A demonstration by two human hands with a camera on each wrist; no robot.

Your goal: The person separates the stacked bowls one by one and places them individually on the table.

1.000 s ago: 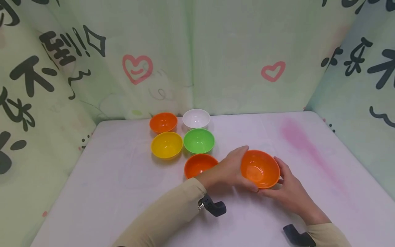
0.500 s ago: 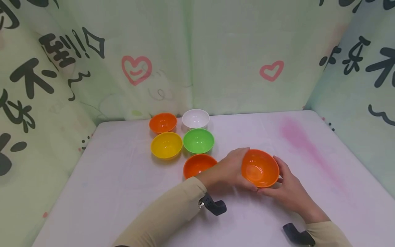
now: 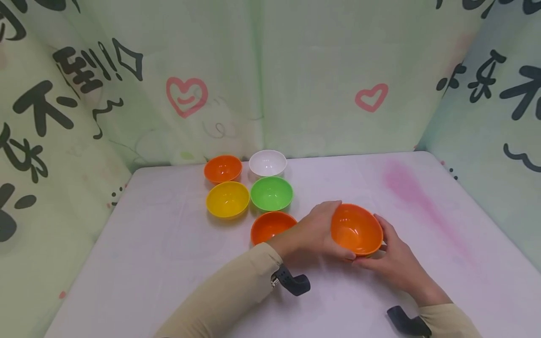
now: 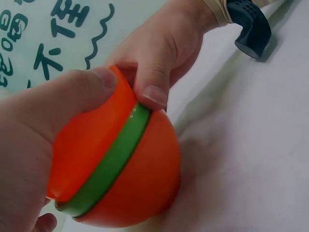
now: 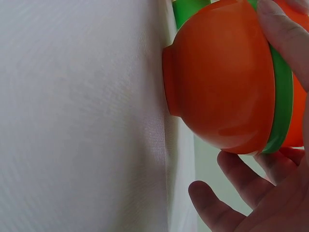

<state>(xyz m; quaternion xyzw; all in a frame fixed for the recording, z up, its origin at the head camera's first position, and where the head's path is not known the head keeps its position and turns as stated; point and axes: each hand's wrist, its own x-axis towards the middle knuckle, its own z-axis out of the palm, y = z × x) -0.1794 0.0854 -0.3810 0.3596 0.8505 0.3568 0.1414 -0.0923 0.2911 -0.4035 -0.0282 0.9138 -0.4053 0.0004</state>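
Stacked bowls stand between my hands: an orange bowl (image 4: 96, 140) on top, a green bowl (image 4: 113, 163) showing only as a rim band, and another orange bowl (image 5: 222, 77) below. My left hand (image 3: 321, 230) grips the upper orange bowl, its thumb on the near side near the rim. From the right, my right hand (image 3: 399, 258) holds the stack, thumb near the green rim and some fingers against the lower bowl's side. The lower bowl's foot is at or just above the tablecloth; I cannot tell which. The upper bowl's inside looks bare in the head view.
Left of the stack stand an orange bowl (image 3: 270, 226), partly behind my left wrist, a green bowl (image 3: 272, 194), a yellow bowl (image 3: 228, 200), a white bowl (image 3: 267, 163) and another orange bowl (image 3: 223, 169). A printed curtain (image 3: 304, 94) borders the white-covered table (image 3: 148, 263).
The upper orange bowl has shifted and tilted slightly within my left hand's grip; its inner base ring shows less. My right hand and the other bowls stay practically in place.
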